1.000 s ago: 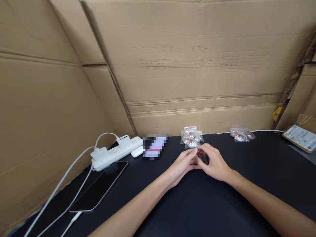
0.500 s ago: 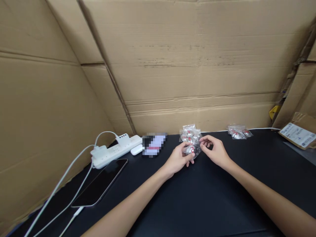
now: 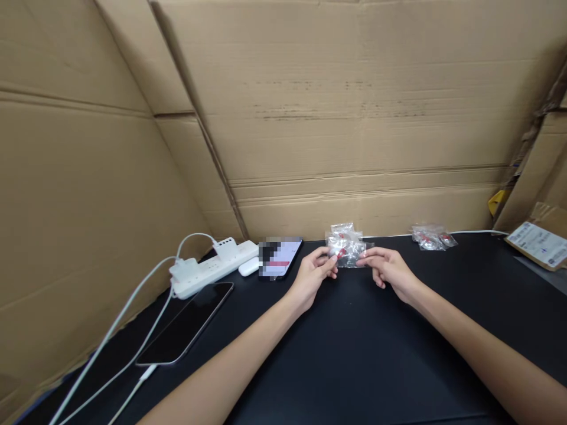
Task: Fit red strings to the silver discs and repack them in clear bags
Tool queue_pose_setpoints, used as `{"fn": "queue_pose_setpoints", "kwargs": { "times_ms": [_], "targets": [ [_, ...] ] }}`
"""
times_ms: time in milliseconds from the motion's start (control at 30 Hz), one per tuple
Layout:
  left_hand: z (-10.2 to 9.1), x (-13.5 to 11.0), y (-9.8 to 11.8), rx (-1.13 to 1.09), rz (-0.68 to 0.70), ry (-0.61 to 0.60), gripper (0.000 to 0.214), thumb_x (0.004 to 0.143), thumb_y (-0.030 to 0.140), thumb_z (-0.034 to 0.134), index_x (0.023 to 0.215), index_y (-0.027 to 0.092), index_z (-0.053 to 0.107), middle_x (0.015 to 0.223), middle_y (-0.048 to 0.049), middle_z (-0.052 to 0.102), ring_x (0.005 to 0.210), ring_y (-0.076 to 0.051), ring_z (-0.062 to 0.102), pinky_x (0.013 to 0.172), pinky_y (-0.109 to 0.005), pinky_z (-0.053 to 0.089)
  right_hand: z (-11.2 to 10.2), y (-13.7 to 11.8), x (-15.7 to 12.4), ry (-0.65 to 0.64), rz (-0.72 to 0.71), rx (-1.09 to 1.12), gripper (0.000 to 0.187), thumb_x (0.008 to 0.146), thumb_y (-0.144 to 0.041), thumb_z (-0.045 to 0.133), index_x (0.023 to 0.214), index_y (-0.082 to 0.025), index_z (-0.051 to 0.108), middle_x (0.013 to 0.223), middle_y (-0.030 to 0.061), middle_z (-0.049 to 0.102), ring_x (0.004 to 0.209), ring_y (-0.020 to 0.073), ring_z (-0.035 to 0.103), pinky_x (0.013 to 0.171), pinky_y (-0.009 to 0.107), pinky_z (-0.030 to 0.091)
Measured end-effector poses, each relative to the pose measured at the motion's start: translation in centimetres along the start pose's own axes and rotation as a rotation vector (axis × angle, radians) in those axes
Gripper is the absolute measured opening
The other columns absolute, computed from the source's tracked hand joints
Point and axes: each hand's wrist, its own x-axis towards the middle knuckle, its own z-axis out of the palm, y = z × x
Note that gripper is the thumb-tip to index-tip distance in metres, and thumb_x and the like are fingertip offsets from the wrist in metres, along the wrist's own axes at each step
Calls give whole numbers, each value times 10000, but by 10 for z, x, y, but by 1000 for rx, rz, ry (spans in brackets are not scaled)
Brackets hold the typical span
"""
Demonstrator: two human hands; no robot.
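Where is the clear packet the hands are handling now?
In the head view, the clear packet is right of centre, held between the left hand and the right hand, at the near side of a packet pile by the cardboard wall.

A long white plastic power strip (image 3: 221,267) lies at left, beyond a flat black-screened phone (image 3: 188,324); a brown white-labelled parcel (image 3: 538,242) lies right; a tan cardboard wall (image 3: 332,141) stands far.

Soft light is washing the cardboard (image 3: 310,141), plastic packets (image 3: 351,255) are glinting, and pixel blocks are masking part of a phone (image 3: 291,255).
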Motion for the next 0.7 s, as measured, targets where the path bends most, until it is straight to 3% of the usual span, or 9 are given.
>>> {"fn": "queue_pose_setpoints", "kwargs": {
  "times_ms": [133, 300, 433, 700],
  "targets": [
    [1, -2, -1, -3, -19, -55, 330, 730, 332, 767, 950, 140, 611, 757, -39, 654, 705, -146, 628, 691, -288, 512, -1, 4, 1, -33, -73, -49, 305, 712, -368, 711, 874, -111, 683, 856, 112, 728, 307, 25, 404, 290, 175, 273],
    [5, -4, 1, 64, -21, -67, 322, 733, 357, 764, 895, 124, 612, 779, -59, 662, 667, -164, 659, 671, -313, 539, 1, 7, 2, -24, -97, -101, 426, 657, -449, 777, 900, -102, 729, 745, 82, 705, 303, 33, 407, 278, 179, 275],
    [8, -6, 3, 96, -57, -142, 344, 721, 377, 772, 880, 117, 611, 746, -60, 658, 642, -183, 672, 637, -323, 556, 0, 12, 4, -19, -110, -119, 415, 659, -466, 776, 850, -100, 732, 586, 22, 629, 315, 48, 420, 292, 178, 295],
    [8, -4, 5, 113, -98, -175, 387, 755, 420, 731, 953, 109, 615, 805, -89, 684, 681, -208, 695, 692, -343, 576, -6, 18, 8, -104, -120, -79, 379, 664, -440, 775, 844, -113, 706, 624, 8, 628, 330, 39, 419, 303, 171, 282]
  ]
}}
